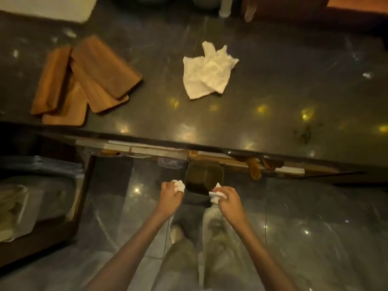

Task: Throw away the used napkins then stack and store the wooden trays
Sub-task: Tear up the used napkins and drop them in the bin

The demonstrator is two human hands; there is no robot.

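- four wooden trays (84, 80) lay overlapping, far up-left of the hands.
- left hand (169, 196) clutched a crumpled napkin (178, 185).
- bin (202, 179) sat between the hands.
- right hand (228, 199) gripped another napkin (216, 195).
- loose napkins (206, 71) lay on the counter (273, 91) above.

A dark glossy tabletop (273, 97) fills the upper view; a clear bottle (225, 7) stands at its far edge; stacked containers (31, 185) sit on shelving at left

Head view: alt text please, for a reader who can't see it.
Left hand and right hand each clutch a crumpled napkin beside a floor bin. On the dark counter: more white napkins and loosely overlapped wooden trays.
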